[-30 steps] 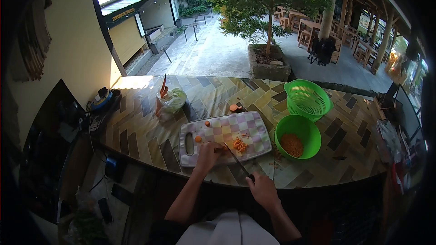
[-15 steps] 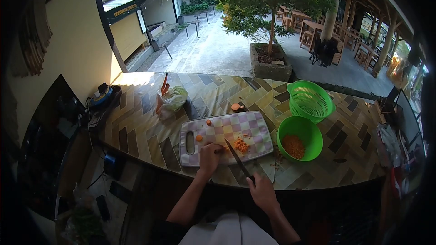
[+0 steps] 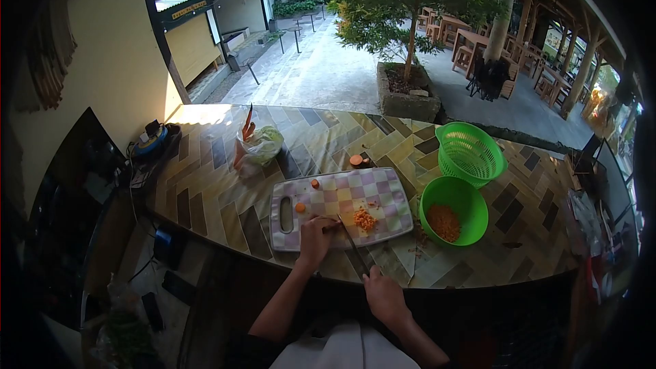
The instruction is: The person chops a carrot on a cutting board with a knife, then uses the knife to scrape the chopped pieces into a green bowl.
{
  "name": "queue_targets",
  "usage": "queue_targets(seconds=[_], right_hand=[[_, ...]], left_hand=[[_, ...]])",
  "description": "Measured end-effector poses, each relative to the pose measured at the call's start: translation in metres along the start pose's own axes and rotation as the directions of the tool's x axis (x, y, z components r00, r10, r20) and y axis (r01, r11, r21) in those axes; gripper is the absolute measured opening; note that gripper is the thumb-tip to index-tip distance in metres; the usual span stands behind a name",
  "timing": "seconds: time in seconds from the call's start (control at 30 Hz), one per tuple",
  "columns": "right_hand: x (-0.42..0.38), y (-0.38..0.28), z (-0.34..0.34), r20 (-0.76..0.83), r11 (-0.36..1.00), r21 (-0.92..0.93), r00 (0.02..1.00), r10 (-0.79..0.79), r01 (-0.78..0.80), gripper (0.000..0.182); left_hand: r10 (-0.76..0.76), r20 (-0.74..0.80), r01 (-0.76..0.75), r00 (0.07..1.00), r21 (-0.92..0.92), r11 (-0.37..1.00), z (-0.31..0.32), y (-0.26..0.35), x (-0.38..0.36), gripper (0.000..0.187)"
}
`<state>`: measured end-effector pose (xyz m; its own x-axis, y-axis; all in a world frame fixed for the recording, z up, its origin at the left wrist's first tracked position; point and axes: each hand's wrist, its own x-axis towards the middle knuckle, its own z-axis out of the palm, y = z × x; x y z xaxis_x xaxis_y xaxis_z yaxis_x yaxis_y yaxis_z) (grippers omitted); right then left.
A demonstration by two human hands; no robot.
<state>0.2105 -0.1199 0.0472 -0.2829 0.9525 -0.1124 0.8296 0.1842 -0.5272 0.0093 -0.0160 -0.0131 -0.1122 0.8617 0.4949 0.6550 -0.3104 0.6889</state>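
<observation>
From the head camera I look down on two hands at a table [image 3: 212, 191]. My right hand [image 3: 385, 294] is wrapped round the handle of a knife [image 3: 353, 243], whose blade slants away from me and to the left, its tip over the cutting board [image 3: 391, 195]. My left hand [image 3: 316, 240] rests on the board's near edge, fingers bunched just left of the blade tip; what lies under them is mostly hidden, so I cannot tell whether they grip a piece.

The chopped carrot [image 3: 364, 219] sits in a small heap on the board, just right of the blade, near the left fingertips and beyond the right hand, touching neither palm. Two loose carrot pieces lie farther up the board: a short chunk [image 3: 315, 184] well beyond the left hand, and a round end [image 3: 301, 208] nearer, just past its knuckles. Another cut piece [image 3: 356, 160] lies on the table past the board's far edge.

To the right of the board I see a green bowl [image 3: 478, 213] with orange bits [image 3: 443, 223] inside, and a green colander [image 3: 471, 138] just behind it. A plastic bag [image 3: 264, 146] stands beyond the board, to the left.
</observation>
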Motion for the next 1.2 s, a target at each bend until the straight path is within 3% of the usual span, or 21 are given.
queue_targets(seconds=[0.2, 0.3, 0.37, 0.47, 0.8, 1.0, 1.2], right_hand=[[0.02, 0.002, 0.006, -0.018, 1.0, 0.011, 1.0, -0.006, 0.006, 0.028], [0.031, 0.019, 0.008, -0.062, 0.986, 0.122, 0.993, -0.104, 0.111, 0.03], [0.024, 0.018, 0.004, -0.068, 0.982, 0.164, 0.994, -0.088, 0.098, 0.031], [0.014, 0.014, 0.002, -0.047, 0.982, 0.177, 0.997, -0.053, 0.06, 0.031], [0.022, 0.006, 0.001, 0.027, 0.996, 0.091, 0.999, -0.025, 0.022, 0.03], [0.024, -0.004, 0.01, -0.033, 0.998, 0.066, 0.999, 0.009, -0.007, 0.03], [0.03, -0.006, 0.014, -0.056, 1.0, 0.02, 0.998, -0.006, 0.007, 0.029]], left_hand=[[-0.022, -0.005, 0.022, 1.0, -0.001, 1.0, 0.0, 0.005, -0.003, 0.012], [-0.03, -0.024, 0.03, 0.999, -0.008, 1.0, -0.002, 0.004, -0.004, 0.013], [-0.043, -0.038, 0.043, 0.998, 0.013, 0.999, -0.002, 0.008, -0.001, 0.014], [-0.167, -0.012, 0.167, 0.986, -0.025, 0.986, -0.005, 0.012, -0.001, 0.015], [-0.09, 0.022, 0.091, 0.996, -0.056, 0.994, -0.005, 0.001, 0.005, 0.019], [-0.019, -0.013, 0.018, 1.0, -0.06, 0.998, 0.0, -0.001, -0.005, 0.025], [-0.046, -0.016, 0.046, 0.999, -0.005, 0.999, 0.0, 0.007, -0.008, 0.026]])
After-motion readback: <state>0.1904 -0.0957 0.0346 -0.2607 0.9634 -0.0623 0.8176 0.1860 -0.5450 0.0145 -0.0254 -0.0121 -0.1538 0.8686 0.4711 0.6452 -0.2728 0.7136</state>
